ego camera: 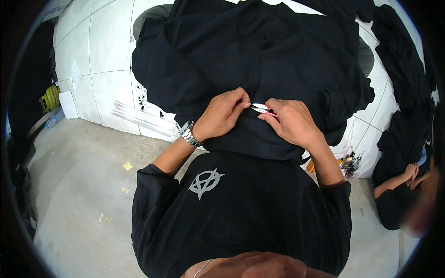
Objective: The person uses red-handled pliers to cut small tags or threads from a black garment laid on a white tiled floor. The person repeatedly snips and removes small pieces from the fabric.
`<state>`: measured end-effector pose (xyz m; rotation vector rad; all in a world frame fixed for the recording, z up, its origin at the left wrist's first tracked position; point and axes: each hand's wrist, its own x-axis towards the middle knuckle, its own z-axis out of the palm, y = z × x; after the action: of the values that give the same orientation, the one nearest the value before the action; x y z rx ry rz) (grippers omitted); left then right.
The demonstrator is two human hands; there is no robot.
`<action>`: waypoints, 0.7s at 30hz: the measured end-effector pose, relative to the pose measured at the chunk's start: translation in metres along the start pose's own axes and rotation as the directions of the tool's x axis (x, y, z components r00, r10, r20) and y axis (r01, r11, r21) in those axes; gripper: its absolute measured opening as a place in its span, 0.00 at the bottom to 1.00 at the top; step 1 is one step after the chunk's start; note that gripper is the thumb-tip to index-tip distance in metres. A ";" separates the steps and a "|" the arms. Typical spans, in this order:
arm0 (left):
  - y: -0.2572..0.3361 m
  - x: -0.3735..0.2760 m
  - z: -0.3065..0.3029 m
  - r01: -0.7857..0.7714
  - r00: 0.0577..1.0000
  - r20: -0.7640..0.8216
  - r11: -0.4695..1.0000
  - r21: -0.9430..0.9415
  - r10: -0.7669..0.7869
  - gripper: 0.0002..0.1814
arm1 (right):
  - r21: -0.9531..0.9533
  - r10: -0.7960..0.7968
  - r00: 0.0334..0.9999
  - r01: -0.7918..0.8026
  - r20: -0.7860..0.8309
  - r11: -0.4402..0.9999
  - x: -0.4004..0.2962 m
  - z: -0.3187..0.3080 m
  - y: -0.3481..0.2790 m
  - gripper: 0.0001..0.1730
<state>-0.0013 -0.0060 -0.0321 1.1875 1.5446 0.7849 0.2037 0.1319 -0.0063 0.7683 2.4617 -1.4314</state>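
Note:
A black garment (222, 52) with a placket down its middle lies spread over my lap. My right hand (288, 116) is closed around small thread snips (260, 108) with pale blades and reddish handles, their tips pointing left. Close to those tips, my left hand (227, 113) pinches with thumb and forefinger at the garment's placket line; whatever is between the fingertips is too small to make out. A metal-banded wristwatch (188, 133) is on my left wrist.
Clear plastic strips (146, 118) and dark thread scraps (141, 100) lie on white tiles at left. More scraps (354, 165) lie beside a yellow box (310, 166) at right. Another person's hands (411, 173) are at far right near dark cloth (399, 139). A plastic bottle (54, 119) lies far left.

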 end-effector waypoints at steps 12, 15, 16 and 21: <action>-0.002 0.003 0.007 -0.040 0.999 -0.030 0.990 0.138 0.045 0.01 | -0.119 -0.025 0.999 0.028 0.019 0.992 0.004 -0.001 -0.007 0.15; 0.004 0.005 0.005 0.028 0.999 -0.020 0.993 0.115 -0.026 0.01 | -0.131 -0.035 0.999 0.040 0.039 0.991 0.004 -0.002 -0.005 0.16; 0.002 0.004 0.006 0.025 0.999 -0.039 0.997 0.075 -0.022 0.01 | -0.123 -0.051 0.998 0.056 0.039 0.991 0.004 -0.004 -0.003 0.16; -0.003 -0.003 0.001 0.129 0.988 -0.059 0.965 -0.227 -0.146 0.05 | -0.017 0.004 0.995 -0.006 -0.102 1.000 0.008 -0.037 -0.002 0.14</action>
<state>-0.0012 -0.0101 -0.0341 0.8864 1.5378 0.8925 0.1988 0.1654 0.0109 0.8632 2.5416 -1.4007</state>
